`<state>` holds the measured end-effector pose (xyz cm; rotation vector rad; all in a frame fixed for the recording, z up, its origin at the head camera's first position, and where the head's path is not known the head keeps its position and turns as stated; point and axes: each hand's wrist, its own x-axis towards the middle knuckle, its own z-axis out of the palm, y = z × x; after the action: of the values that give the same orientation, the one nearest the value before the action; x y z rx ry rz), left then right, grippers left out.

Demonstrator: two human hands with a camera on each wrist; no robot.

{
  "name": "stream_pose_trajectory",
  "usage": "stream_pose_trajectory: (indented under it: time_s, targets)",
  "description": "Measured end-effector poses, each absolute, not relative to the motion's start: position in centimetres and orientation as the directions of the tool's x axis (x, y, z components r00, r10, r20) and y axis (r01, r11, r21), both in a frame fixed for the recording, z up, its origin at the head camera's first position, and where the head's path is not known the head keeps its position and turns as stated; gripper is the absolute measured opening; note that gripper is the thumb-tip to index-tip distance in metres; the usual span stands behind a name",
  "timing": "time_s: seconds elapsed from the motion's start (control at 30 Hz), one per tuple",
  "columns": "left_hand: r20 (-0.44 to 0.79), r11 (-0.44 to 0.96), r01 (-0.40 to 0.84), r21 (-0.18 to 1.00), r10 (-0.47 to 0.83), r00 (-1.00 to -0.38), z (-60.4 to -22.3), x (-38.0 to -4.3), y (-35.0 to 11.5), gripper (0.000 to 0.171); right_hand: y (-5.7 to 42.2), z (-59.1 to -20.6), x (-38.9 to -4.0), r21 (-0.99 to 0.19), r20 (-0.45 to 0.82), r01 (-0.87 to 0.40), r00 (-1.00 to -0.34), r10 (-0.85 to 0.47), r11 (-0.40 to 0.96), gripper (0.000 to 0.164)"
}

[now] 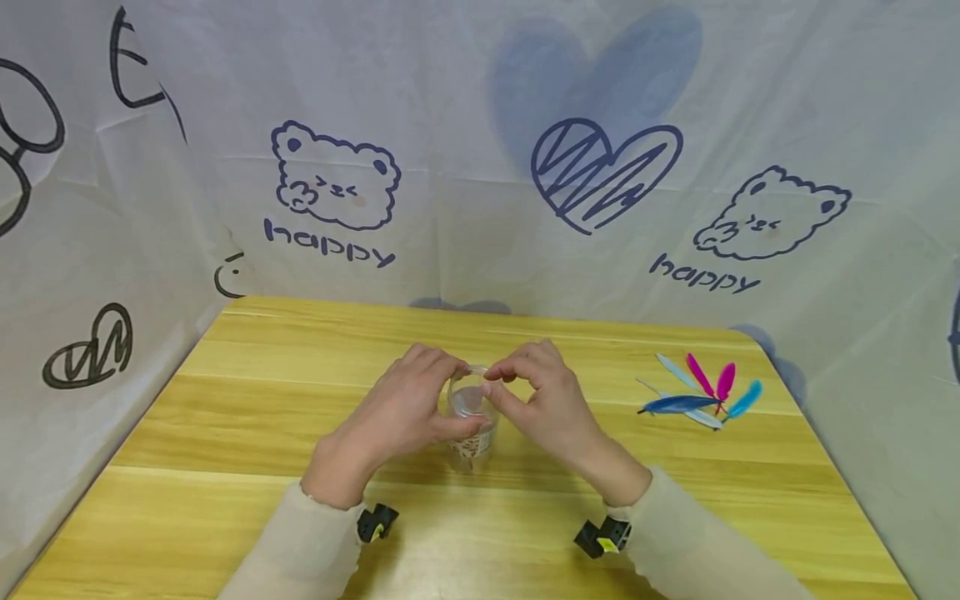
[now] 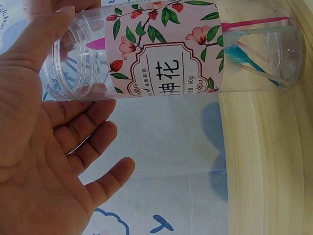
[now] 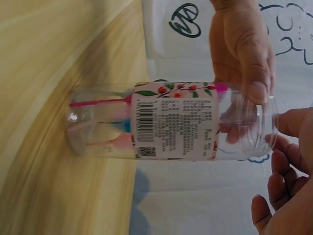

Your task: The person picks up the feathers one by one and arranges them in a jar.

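A clear plastic jar (image 2: 93, 54) with a pink floral label (image 3: 173, 125) stands upright on the wooden table in the head view. Inside it are several feathers (image 2: 239, 54), pink and blue, with their shafts toward the base. My left hand (image 1: 408, 408) grips the jar near its threaded mouth, thumb on the near side and fingers round the far side. My right hand (image 1: 543, 400) is at the mouth, its thumb and index fingertips close together at the rim (image 3: 266, 122). Its other fingers curl loosely below in the right wrist view.
Several loose feathers lie in a fanned cluster on the right of the table (image 1: 300, 358), among them a dark blue feather (image 1: 678, 405), a magenta feather (image 1: 725, 381) and a turquoise feather (image 1: 745, 400). A white cloth (image 1: 465, 208) printed with bears and hearts hangs behind.
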<state>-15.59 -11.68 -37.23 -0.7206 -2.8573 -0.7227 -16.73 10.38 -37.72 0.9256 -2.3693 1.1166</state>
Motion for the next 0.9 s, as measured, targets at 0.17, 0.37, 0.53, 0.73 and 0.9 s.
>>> stream_pose_trajectory:
  time_s: [0.17,0.37,0.53,0.73,0.9]
  targets:
    - [0.222,0.768,0.477,0.428,0.422,-0.879,-37.2,-15.5,-11.6,0.068,10.7,-38.5,-16.8,-0.468,0.622,-0.731,-0.672,-0.402,0.496,0.012]
    - [0.214,0.773,0.472,0.424,0.421,-0.882,-37.1,-15.4,-11.6,0.069,12.2,-39.3,-17.1,-0.405,0.708,-0.726,-0.634,-0.312,0.556,0.025]
    - [0.201,0.779,0.462,0.424,0.416,-0.887,-37.1,-15.4,-11.6,0.07,14.9,-40.2,-17.7,-0.406,0.723,-0.667,-0.652,-0.227,0.624,0.032]
    - [0.199,0.78,0.461,0.424,0.416,-0.887,-37.1,-15.5,-11.6,0.071,19.5,-41.2,-18.4,-0.478,0.661,-0.509,-0.745,-0.089,0.716,0.033]
    - [0.193,0.783,0.457,0.422,0.415,-0.889,-37.2,-15.5,-11.6,0.072,24.1,-42.0,-19.0,-0.501,0.607,-0.374,-0.794,0.009,0.781,0.035]
